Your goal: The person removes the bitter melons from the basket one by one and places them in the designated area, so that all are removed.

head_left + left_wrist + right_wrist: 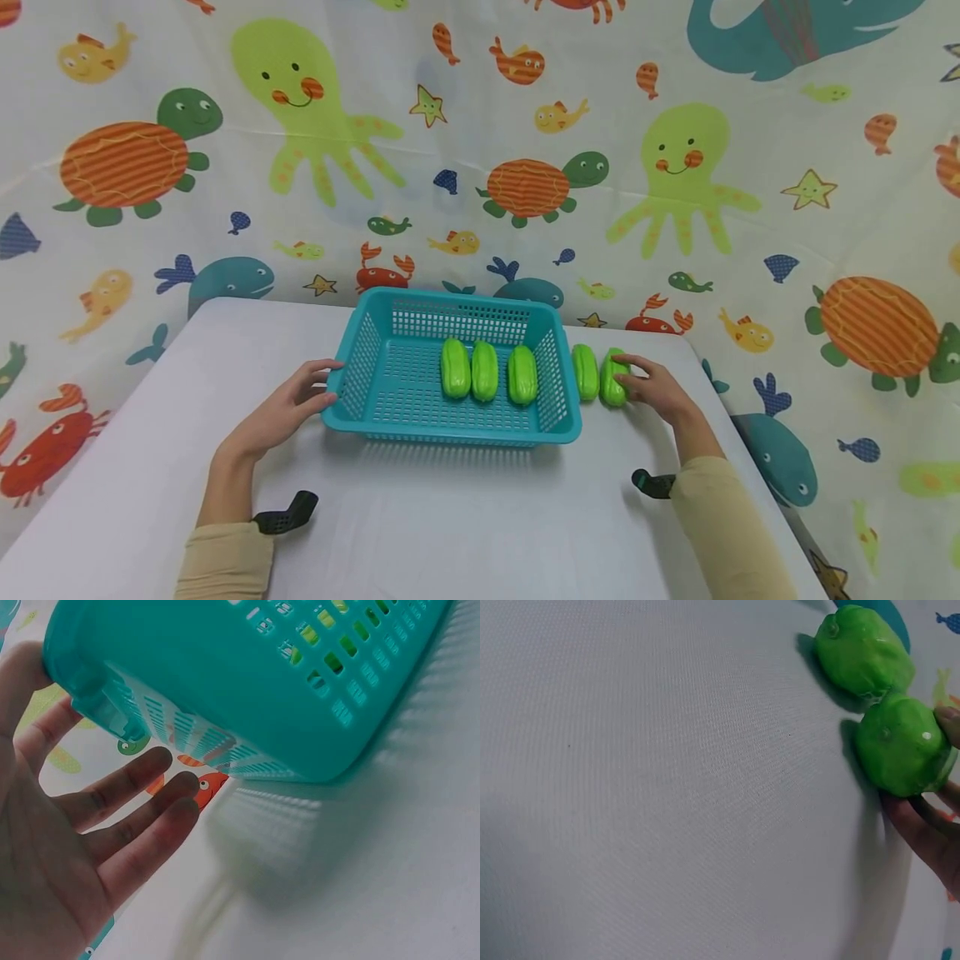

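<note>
L hand (277,417) is held w/ fingers loosely extended; L end of teal basket (451,437) is touched by its thumb & fingertips, not clasped; basket is placed btwn both hands on white table (480,517); 3 green veg (484,372) are laid inside, nearer R hand than L, the rightmost set slightly apart; 4th green veg (585,372) is seen outside, btwn basket's R wall & R hand; outer green veg (612,383), just beside it, is gripped btwn thumb & fingers of R hand (660,390).
</note>
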A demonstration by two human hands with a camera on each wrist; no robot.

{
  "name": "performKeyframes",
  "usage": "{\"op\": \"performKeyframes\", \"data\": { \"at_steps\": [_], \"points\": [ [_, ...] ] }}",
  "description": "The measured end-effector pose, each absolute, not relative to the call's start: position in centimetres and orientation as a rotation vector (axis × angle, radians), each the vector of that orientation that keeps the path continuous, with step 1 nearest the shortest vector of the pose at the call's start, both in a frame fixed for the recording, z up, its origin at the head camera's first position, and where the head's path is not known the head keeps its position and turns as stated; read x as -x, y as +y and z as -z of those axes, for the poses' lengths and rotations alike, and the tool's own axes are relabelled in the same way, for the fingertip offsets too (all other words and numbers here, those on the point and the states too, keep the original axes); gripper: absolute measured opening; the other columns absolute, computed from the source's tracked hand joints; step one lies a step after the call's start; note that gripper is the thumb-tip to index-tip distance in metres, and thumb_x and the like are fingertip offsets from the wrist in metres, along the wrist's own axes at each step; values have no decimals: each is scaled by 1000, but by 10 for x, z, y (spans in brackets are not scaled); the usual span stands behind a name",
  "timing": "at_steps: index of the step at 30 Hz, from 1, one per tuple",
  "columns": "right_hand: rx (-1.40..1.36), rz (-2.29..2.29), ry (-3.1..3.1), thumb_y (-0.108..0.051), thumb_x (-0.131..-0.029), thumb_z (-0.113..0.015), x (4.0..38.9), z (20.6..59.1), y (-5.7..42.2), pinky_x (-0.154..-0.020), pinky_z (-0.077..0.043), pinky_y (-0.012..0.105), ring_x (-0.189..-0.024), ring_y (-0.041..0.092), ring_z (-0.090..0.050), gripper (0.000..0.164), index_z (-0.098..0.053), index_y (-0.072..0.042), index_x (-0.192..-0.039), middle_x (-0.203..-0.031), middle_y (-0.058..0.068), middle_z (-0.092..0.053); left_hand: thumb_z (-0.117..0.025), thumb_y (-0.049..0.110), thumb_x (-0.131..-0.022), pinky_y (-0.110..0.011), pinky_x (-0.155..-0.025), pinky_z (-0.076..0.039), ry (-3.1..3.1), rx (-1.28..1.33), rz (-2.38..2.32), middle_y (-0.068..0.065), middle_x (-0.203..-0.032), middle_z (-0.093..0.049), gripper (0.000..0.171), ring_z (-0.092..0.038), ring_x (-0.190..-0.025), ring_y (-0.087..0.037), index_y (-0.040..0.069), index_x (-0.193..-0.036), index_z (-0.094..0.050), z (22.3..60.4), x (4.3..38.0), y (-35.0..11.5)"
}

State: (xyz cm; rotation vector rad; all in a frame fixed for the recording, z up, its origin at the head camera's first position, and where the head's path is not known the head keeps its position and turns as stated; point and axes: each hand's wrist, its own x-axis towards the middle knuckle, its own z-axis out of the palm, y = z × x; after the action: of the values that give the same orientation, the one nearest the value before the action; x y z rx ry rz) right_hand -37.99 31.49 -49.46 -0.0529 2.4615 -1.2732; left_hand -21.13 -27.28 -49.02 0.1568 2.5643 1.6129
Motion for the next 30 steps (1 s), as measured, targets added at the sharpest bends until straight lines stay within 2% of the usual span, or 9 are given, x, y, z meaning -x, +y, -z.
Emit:
{"op": "performKeyframes", "data": {
  "at_steps": [11, 19, 25, 30],
  "points": [
    [81, 1283, 2421, -37, -97, -61, 388, 499, 313, -108, -36, 55, -140, 42, -26, 59, -41, -18, -149, -160, 16, -17, -56, 37, -99, -72, -102, -30, 2556, -142, -1615, -27, -152, -26, 60, -29, -137, -52, 21, -151, -29, 491, 211, -273],
    [102, 1269, 2438, -40, -96, -60, 389, 497, 314, -112, -29, 57, -142, 42, -24, 61, -40, -19, -150, -161, 15, -17, -56, 37, -100, -71, -102, -31, 2561, -148, -1612, -27, -152, -26, 60, -30, -136, -51, 21, -151, -29, 490, 212, -271],
    [81, 1265, 2407, -40, -97, -59, 388, 497, 315, -112, -29, 56, -144, 42, -22, 59, -39, -23, -150, -161, 13, -16, -55, 37, -100, -71, -101, -31, 2570, -153, -1605, -27, -153, -26, 60, -30, -136, -51, 21, -151, -28, 491, 212, -271],
    [98, 1268, 2387, -38, -98, -57, 389, 499, 316, -112, -29, 57, -144, 43, -20, 58, -39, -22, -151, -161, 13, -15, -55, 37, -100, -71, -101, -32, 2573, -153, -1603, -27, -152, -26, 60, -30, -136, -51, 21, -151, -28, 492, 212, -272]
  ]
}}
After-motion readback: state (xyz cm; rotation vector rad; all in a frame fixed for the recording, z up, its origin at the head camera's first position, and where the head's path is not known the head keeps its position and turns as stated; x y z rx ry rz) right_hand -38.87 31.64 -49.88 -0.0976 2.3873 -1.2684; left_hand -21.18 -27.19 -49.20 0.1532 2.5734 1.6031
